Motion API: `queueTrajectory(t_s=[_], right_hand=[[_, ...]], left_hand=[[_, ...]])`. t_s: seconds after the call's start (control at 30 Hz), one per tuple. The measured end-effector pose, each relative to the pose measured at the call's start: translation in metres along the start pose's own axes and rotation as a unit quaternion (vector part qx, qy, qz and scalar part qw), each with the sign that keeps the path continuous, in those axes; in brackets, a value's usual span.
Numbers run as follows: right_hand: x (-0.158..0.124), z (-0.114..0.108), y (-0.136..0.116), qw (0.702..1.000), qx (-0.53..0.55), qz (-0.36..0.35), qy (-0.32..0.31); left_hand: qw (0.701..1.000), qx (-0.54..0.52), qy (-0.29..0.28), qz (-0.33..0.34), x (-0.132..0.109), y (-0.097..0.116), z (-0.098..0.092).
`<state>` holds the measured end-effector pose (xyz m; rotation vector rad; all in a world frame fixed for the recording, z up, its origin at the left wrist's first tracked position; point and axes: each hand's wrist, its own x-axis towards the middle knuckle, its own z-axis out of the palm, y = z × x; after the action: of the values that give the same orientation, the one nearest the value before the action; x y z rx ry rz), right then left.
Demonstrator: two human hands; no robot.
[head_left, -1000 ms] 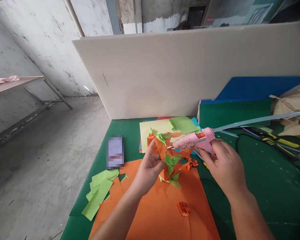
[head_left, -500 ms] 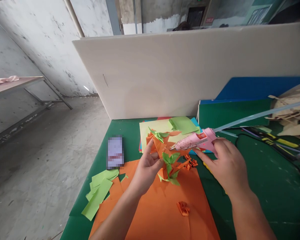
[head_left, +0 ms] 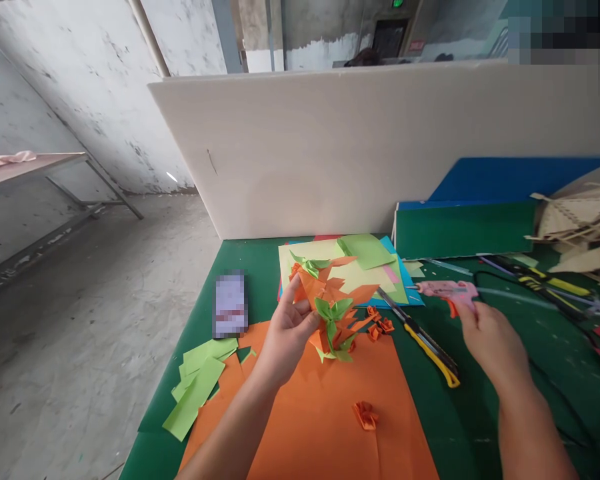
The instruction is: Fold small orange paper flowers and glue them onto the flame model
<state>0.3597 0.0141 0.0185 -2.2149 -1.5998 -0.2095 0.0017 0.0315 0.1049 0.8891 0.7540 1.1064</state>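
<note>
My left hand is closed around a folded paper piece made of orange shapes with light green leaf-like bits, held just above a large orange sheet. My right hand is out to the right, low over the green table, with its fingers curled on the handle of a pink glue gun. The gun lies nearly flat with its nozzle pointing left, away from the paper piece. A yellow and black utility knife lies on the table between my hands.
A small orange folded bit lies on the orange sheet, and green paper strips near the left edge. A phone lies at left. Coloured sheets, green and blue boards, wooden pieces and a pale partition stand behind.
My right hand has pulled the glue gun away from the paper piece, rightward and down to the table. This uncovered the utility knife. My left hand keeps holding the paper piece.
</note>
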Motion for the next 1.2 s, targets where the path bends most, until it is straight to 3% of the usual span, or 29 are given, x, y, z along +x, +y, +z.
queueTrajectory(t_s=[0.13,0.27,0.4,0.47,0.53,0.6,0.8,1.2], right_hand=[[-0.016,0.023,0.030,0.998,-0.042,0.031,-0.031],[-0.021,0.032,0.035,0.997,-0.055,0.037,-0.039],[-0.017,0.019,0.013,0.999,-0.044,0.014,-0.001],[-0.015,0.010,-0.008,0.998,0.029,-0.060,-0.003],[-0.016,0.003,-0.032,0.981,0.097,-0.150,-0.077],[-0.018,0.001,-0.053,0.963,0.138,-0.183,-0.140],[-0.019,0.006,-0.080,0.962,0.138,-0.167,-0.169],[-0.020,0.009,-0.078,0.961,0.156,-0.128,-0.186]], left_hand=[[1.000,-0.004,-0.001,-0.002,0.000,0.000,0.001],[1.000,0.003,0.000,-0.009,-0.001,-0.001,0.002],[1.000,0.014,0.003,-0.016,-0.001,-0.003,0.000],[1.000,0.019,0.005,-0.018,0.000,-0.004,0.000],[0.999,0.024,0.008,-0.020,0.000,-0.004,-0.001],[0.999,0.030,0.011,-0.021,0.000,-0.004,-0.001],[0.999,0.034,0.011,-0.024,-0.003,-0.004,-0.001],[0.999,0.041,-0.002,-0.029,-0.004,-0.002,0.002]])
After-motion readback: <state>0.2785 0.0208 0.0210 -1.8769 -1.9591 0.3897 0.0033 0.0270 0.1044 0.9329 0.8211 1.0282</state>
